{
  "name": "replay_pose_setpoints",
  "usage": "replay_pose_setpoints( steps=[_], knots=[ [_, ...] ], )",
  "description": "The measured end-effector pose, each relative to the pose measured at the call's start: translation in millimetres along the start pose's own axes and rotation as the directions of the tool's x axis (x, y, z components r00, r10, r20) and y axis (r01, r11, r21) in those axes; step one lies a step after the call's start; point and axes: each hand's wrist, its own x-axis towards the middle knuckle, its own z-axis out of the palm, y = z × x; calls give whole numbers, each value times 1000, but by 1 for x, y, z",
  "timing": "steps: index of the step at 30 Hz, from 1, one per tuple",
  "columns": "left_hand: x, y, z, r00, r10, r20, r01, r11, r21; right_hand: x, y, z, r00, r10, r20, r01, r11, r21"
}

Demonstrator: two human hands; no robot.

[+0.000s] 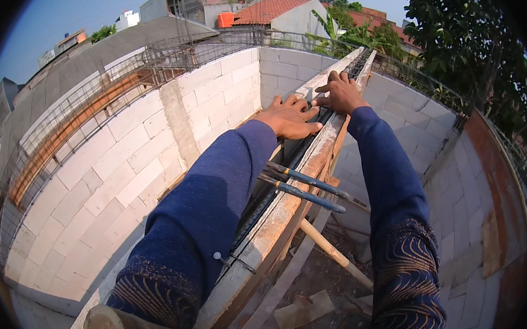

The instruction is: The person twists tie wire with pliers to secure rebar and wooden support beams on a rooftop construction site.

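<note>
A long wooden formwork trough runs away from me, with steel rebar (301, 157) between its side boards, such as the right-hand board (283, 207). My left hand (293, 118) lies palm down across the trough, its fingers spread. Just beyond it, my right hand (341, 94) is bent over the trough with curled fingers and the thumb near my left fingertips. Whether it pinches anything is hidden. Closer to me, blue-handled pincers (309, 196) rest across the boards, handles to the right. A nail (217, 255) with tie wire around it stands beside my left sleeve.
Pale block walls (121, 168) enclose the space below. Rebar cages (112, 94) run along the wall top. A bamboo pole (335, 254) slopes under the formwork, above a floor with scrap boards (303, 310). A round timber end (105, 322) is close below me.
</note>
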Motion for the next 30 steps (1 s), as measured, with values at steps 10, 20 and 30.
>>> replay_pose_setpoints(
  steps=[10, 20, 30],
  knots=[
    [2, -2, 2, 1000, -8, 9, 8, 1000, 19, 13, 12, 17, 1000, 9, 12, -13, 900, 435],
    [-3, 1, -6, 999, -12, 52, 12, 1000, -1, 14, 32, 46, 998, -55, 31, 31, 854, 519],
    [3, -8, 1, 1000, 4, 11, -4, 999, -42, -1, 1, 12, 950, -1, 313, -169, 841, 515]
  ],
)
